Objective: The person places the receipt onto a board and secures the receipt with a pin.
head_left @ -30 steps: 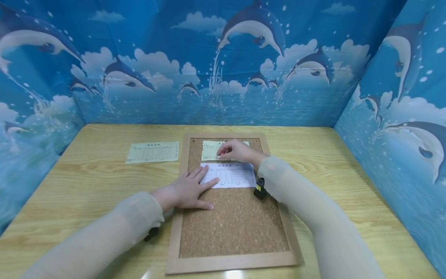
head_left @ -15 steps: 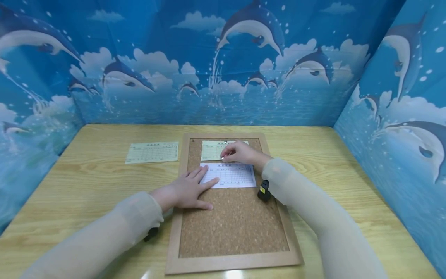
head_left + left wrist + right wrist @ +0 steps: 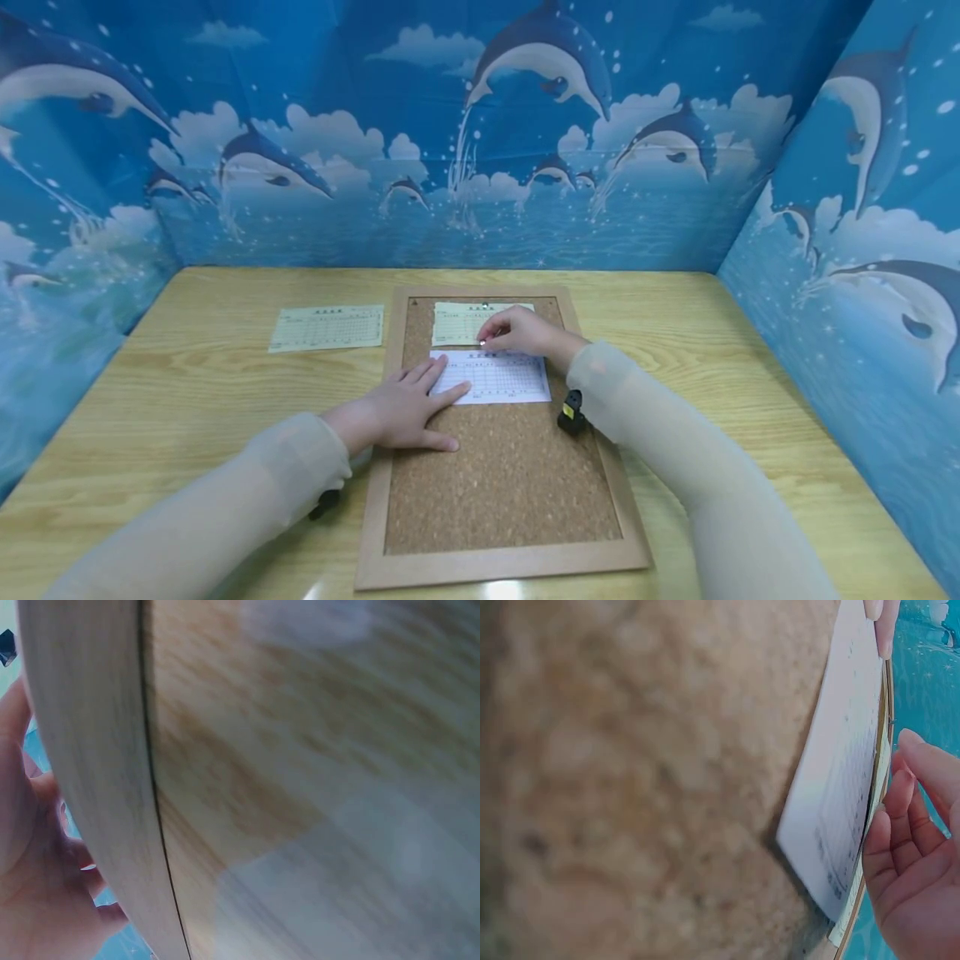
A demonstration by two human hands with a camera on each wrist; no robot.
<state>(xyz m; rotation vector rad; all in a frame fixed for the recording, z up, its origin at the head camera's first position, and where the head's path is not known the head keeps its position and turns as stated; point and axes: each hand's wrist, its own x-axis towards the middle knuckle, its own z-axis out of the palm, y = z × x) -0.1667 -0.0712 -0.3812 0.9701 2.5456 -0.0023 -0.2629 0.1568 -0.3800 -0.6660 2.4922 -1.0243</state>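
Note:
A white printed slip [image 3: 498,385] lies across the cork board [image 3: 502,483], just below a pale green slip [image 3: 450,323] at the board's top. My left hand [image 3: 408,408] rests with spread fingers on the white slip's left edge and the cork. Between thumb and fingers my right hand [image 3: 521,329] pinches a small silvery thumbtack [image 3: 482,342] near the seam between the two slips. Its point is too small to make out. Another shiny tack [image 3: 485,306] sits at the green slip's top edge. In the right wrist view the right hand [image 3: 919,847] has curled fingers beside the slips.
A second green slip [image 3: 327,327] lies on the wooden table [image 3: 187,375], left of the board. The board's raised wooden frame [image 3: 502,568] runs round the cork. Dolphin-printed blue cloth [image 3: 337,225] stands behind and at the sides.
My right hand has shifted slightly right and toward me, with the thumbtack between its fingers. The tack at the green slip's top has come into view. My left hand stays in place.

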